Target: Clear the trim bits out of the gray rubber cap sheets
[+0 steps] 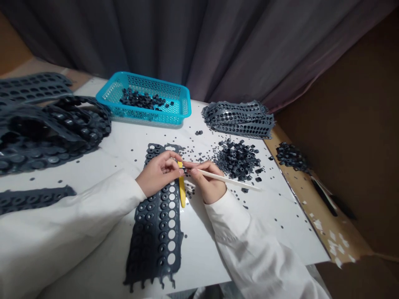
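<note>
My left hand is closed in a pinch on a small black rubber part at its fingertips. My right hand grips a thin white stick, whose near-left end meets the small part between the two hands. Fingers partly cover that spot. Beneath my left hand lies a dark moulded rubber sheet with rows of ring-shaped parts and one column of punched-out holes. A yellow tool rests along the sheet's right edge, its upper end partly behind my left fingertips.
A blue basket holding black parts stands at the back. Right of my hands is a pile of black parts amid scattered discs. Punched sheets lie behind it; more sheets heap at left. A dark-handled tool lies beyond the table's right edge.
</note>
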A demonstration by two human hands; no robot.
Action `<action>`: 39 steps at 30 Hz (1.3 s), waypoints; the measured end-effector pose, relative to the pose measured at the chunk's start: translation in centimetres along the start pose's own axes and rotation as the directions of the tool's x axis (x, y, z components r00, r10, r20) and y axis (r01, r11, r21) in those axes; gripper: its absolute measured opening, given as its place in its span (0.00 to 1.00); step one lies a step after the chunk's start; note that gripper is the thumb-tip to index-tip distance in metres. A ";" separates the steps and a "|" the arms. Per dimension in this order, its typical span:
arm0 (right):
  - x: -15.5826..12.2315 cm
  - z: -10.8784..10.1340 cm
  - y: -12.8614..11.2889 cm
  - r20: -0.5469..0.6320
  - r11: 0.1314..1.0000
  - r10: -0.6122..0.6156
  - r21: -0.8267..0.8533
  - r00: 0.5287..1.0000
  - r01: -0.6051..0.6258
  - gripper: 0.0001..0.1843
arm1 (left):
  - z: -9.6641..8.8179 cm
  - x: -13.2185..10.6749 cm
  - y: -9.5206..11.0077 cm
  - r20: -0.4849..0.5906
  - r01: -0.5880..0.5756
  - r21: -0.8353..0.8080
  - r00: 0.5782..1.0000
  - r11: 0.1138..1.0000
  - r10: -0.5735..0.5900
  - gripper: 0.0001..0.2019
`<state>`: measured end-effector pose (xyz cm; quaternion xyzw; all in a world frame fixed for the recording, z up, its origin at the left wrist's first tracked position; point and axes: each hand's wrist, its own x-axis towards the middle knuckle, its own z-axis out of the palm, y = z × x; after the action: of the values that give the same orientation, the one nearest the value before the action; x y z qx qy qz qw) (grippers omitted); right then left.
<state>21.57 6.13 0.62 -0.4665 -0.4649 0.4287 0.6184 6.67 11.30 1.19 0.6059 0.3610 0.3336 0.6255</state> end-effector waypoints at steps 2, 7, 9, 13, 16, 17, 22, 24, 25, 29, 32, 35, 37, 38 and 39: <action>0.1 -0.1 0.4 0.031 0.999 0.026 0.022 0.999 -0.027 0.12 | 0.0 0.0 0.1 0.006 -0.012 0.008 1.000 1.000 0.012 0.13; 0.1 -0.3 0.8 0.050 0.993 0.090 0.066 0.995 -0.093 0.11 | -0.1 0.0 0.1 0.025 -0.015 0.014 1.000 1.000 0.015 0.12; 0.0 -0.2 0.6 0.053 0.989 0.122 0.079 0.991 -0.126 0.11 | -0.1 -0.1 0.1 0.036 -0.008 0.014 0.999 1.000 0.007 0.12; -0.1 -0.2 0.4 0.046 0.989 0.138 0.039 0.989 -0.139 0.11 | -0.1 -0.1 0.1 0.053 -0.006 0.001 0.999 1.000 0.006 0.12; 0.0 -0.3 0.6 0.038 0.994 0.107 0.018 0.994 -0.108 0.10 | -0.1 -0.1 0.0 0.060 -0.016 -0.001 0.998 1.000 0.016 0.12; 0.0 -0.4 0.7 0.038 0.995 0.098 0.012 0.994 -0.099 0.09 | -0.2 -0.1 0.0 0.062 -0.017 -0.001 0.998 1.000 0.017 0.12; 0.0 -0.4 1.0 0.021 0.998 0.056 -0.040 0.998 -0.055 0.09 | -0.2 -0.1 -0.1 0.067 -0.007 -0.016 0.998 1.000 0.008 0.12; 0.0 -0.4 0.9 0.012 0.997 0.044 -0.062 0.999 -0.043 0.09 | -0.2 -0.1 -0.1 0.064 -0.006 -0.012 0.998 1.000 0.007 0.12; 0.0 -0.4 0.8 0.013 0.997 0.045 -0.071 0.999 -0.044 0.09 | -0.2 -0.1 -0.1 0.062 -0.007 -0.010 0.998 1.000 0.008 0.12; -0.1 -0.3 0.6 0.015 0.994 0.058 -0.092 0.998 -0.056 0.09 | -0.2 -0.1 -0.1 0.061 -0.010 -0.011 0.998 1.000 0.011 0.12; -0.1 -0.3 0.8 0.009 0.997 0.031 -0.065 0.999 -0.030 0.09 | -0.2 -0.1 -0.2 0.060 -0.012 -0.006 0.998 1.000 0.013 0.12; 0.0 -0.3 0.8 0.020 0.998 0.037 -0.053 0.999 -0.035 0.09 | -0.2 0.0 -0.3 0.066 -0.016 -0.001 0.998 1.000 0.016 0.11; -0.1 -0.3 0.7 0.033 0.997 0.043 -0.067 0.999 -0.041 0.08 | -0.3 -0.1 -0.4 0.073 -0.014 0.001 0.997 1.000 0.013 0.11; -0.1 -0.3 0.6 0.039 0.997 0.037 -0.075 0.999 -0.034 0.08 | -0.3 -0.1 -0.4 0.075 -0.012 0.001 0.997 1.000 0.012 0.11; -0.1 -0.3 0.5 0.044 0.996 0.022 -0.085 0.999 -0.018 0.07 | -0.3 -0.1 -0.4 0.079 -0.011 -0.001 0.997 1.000 0.011 0.11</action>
<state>21.82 6.07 0.10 -0.4874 -0.4916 0.4252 0.5831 6.38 11.36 0.75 0.6204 0.3326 0.3127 0.6377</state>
